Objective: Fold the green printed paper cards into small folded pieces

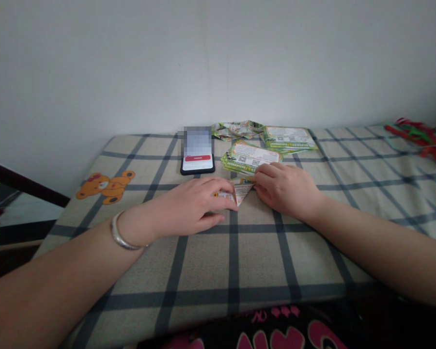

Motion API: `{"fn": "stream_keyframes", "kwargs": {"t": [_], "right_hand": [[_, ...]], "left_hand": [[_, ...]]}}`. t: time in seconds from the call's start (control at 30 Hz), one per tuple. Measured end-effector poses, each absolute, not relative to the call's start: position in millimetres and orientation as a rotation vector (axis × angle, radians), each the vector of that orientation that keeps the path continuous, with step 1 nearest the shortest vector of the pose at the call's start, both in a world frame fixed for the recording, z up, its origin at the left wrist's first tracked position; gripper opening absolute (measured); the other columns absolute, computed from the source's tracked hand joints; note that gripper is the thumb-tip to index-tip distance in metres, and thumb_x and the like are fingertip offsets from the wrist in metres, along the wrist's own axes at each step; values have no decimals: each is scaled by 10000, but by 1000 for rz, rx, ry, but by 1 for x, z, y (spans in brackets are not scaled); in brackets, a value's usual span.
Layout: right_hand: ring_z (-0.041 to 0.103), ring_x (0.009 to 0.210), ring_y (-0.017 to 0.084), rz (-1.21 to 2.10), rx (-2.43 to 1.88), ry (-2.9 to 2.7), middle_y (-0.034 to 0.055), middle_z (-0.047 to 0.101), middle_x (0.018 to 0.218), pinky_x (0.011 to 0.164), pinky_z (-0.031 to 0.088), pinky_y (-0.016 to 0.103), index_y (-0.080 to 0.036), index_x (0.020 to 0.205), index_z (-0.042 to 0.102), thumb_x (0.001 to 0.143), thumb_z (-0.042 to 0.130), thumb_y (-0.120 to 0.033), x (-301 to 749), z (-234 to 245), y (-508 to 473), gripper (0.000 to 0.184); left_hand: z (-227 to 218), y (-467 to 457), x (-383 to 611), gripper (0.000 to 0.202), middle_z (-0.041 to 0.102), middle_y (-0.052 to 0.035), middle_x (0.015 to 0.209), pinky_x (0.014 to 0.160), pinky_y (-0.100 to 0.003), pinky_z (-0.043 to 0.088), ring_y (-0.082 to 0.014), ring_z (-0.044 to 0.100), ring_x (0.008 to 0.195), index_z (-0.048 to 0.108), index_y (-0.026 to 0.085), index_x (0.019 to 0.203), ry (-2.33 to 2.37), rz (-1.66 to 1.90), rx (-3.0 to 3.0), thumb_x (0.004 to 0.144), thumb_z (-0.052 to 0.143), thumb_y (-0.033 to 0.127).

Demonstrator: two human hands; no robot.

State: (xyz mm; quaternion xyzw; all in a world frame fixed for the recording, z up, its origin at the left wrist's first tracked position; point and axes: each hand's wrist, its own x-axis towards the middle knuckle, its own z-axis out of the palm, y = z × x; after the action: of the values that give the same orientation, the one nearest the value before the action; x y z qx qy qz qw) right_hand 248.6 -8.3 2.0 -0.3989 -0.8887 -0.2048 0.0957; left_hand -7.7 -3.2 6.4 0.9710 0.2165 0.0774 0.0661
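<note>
A small folded leaflet (242, 192), printed in white, green and orange, lies on the tablecloth between my hands. It narrows to a point towards me. My left hand (199, 204) lies over its left side with fingers spread and thumb apart; a white and yellow bit shows between the fingers. The fingers of my right hand (285, 189) are curled together at the leaflet's right edge, and their tips are partly hidden. Just beyond is a fanned stack of flat green-and-white leaflets (256, 156), close to my right fingers.
A phone (198, 165) with a lit screen lies behind my left hand. Crumpled-looking folded papers (239, 130) and another leaflet stack (288, 136) lie by the wall. Red and green items (427, 140) are at far right. A bear picture (107, 186) is on the checked tablecloth (210, 266).
</note>
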Motion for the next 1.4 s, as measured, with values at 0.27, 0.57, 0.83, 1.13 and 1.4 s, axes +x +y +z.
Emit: {"fn": "stream_keyframes", "kwargs": {"t": [0.27,0.57,0.83,1.13,1.4], "right_hand": [[559,931,202,-587,-947,-2645,61,693,1024,692,371,313,-198,1073,661,984,448,-277,253,3,-2,244],[562,946,197,-561,-913,-2679,42,703,1014,702,376,310,-214,1024,691,973,481,-249,256,7,4,219],[577,944,196,-455,-833,-2665,45,710,1026,740,415,320,-196,969,711,955,480,-242,256,8,4,236],[593,917,194,-367,-745,-2647,67,697,927,768,454,310,-173,903,686,945,477,-266,253,5,-1,233],[588,817,182,-289,-653,-2614,52,676,833,716,466,295,-169,864,681,934,504,-271,246,8,-7,217]], "left_hand": [[5,2,-10,265,579,-83,1149,983,-406,465,-215,536,1120,660,232,1114,505,378,2935,918,485,196],[5,1,-11,270,590,-86,1222,956,-377,494,-197,577,1104,702,230,1066,509,464,2927,914,483,187],[4,3,-10,299,713,-14,1132,1086,-456,386,-157,645,1058,659,237,1135,478,580,3038,932,452,164],[5,-4,-4,217,738,-26,1007,932,-410,450,-182,665,920,685,198,1055,583,586,3284,942,505,244],[5,-9,-1,229,723,-23,859,838,-382,461,-180,639,820,694,176,917,695,530,3326,957,501,292]]}}
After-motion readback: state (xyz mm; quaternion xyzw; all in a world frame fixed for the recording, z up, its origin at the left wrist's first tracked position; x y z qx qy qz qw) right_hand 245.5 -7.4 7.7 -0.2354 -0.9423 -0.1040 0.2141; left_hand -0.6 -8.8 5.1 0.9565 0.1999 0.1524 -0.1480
